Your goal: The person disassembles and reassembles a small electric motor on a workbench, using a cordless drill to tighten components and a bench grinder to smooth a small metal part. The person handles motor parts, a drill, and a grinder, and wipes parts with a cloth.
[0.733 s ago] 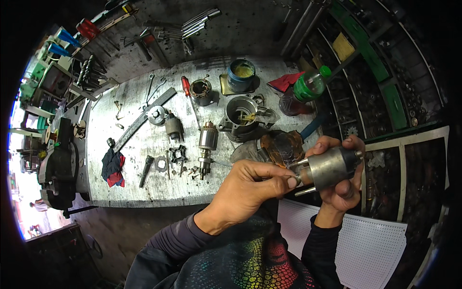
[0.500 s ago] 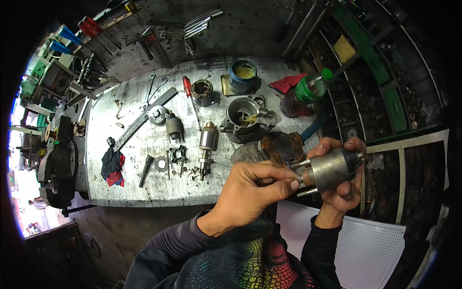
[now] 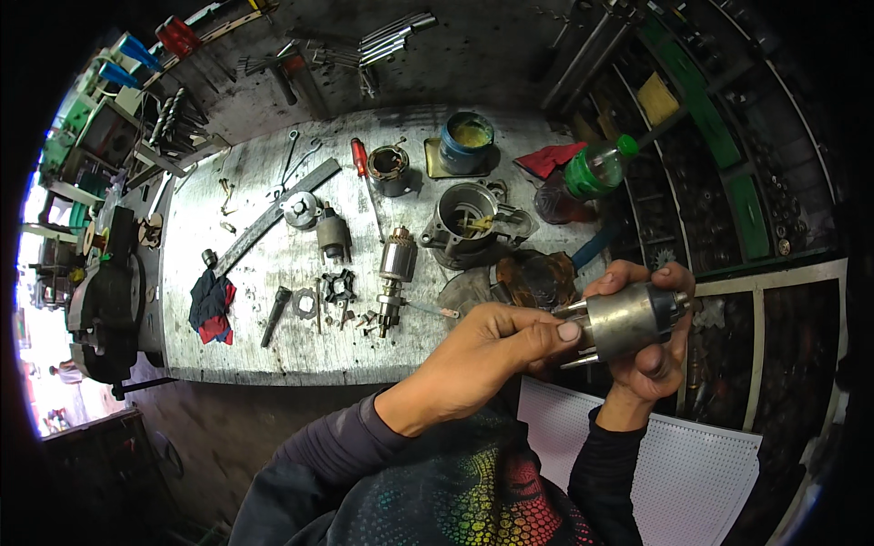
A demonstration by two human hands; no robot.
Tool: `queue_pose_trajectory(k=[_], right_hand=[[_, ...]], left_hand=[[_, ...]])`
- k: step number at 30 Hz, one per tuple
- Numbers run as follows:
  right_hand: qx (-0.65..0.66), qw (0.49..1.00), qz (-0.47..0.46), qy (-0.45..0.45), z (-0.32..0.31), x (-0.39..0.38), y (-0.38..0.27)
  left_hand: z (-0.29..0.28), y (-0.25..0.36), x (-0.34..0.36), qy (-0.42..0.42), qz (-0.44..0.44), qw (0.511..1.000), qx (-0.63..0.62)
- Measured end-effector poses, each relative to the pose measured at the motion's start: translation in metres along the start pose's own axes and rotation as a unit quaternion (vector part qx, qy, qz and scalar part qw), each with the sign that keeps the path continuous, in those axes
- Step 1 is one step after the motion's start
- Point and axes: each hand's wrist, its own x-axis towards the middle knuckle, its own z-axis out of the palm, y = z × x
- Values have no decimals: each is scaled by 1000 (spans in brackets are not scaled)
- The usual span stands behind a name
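Observation:
In front of me at the right, beyond the bench's edge, I hold a silver starter solenoid (image 3: 626, 325) lying on its side. My right hand (image 3: 651, 369) is closed around it from below and behind, fingers curled over its far side. Two metal studs (image 3: 583, 361) stick out of its left end. There my left hand (image 3: 487, 355) pinches the end piece between thumb and index finger; the fingers hide most of that piece. On the bench left of my hands lies an armature (image 3: 395, 264), and beyond them sits a metal housing (image 3: 464, 221).
A red screwdriver (image 3: 359, 156), a grease tin (image 3: 466, 143), a green-capped bottle (image 3: 596, 173) and a red cloth (image 3: 549, 161) sit farther back. Leftward are a flat metal bar (image 3: 278, 217), a second cylindrical part (image 3: 333, 235) and a dark rag (image 3: 211, 305). Shelves (image 3: 746, 205) stand at the right.
My left hand has shifted slightly right, its thumb and finger pushed closer to the solenoid, covering more of its end. The right hand keeps its hold. The view has tilted slightly.

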Motion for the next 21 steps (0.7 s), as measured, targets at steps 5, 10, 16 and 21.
queue_pose_trajectory(k=[5,10,16,21], right_hand=[[0,1000,2,-7,1,-1,1],[3,1000,3,1,2,-3,2],[8,1000,-14,-6,10,-2,3],[3,998,-28,49,13,-7,5]], left_hand=[[5,-1,2,16,18,1000,4],[11,0,-1,61,42,996,47],[17,1,-5,94,59,990,92],[20,-3,-8,109,141,973,148]])
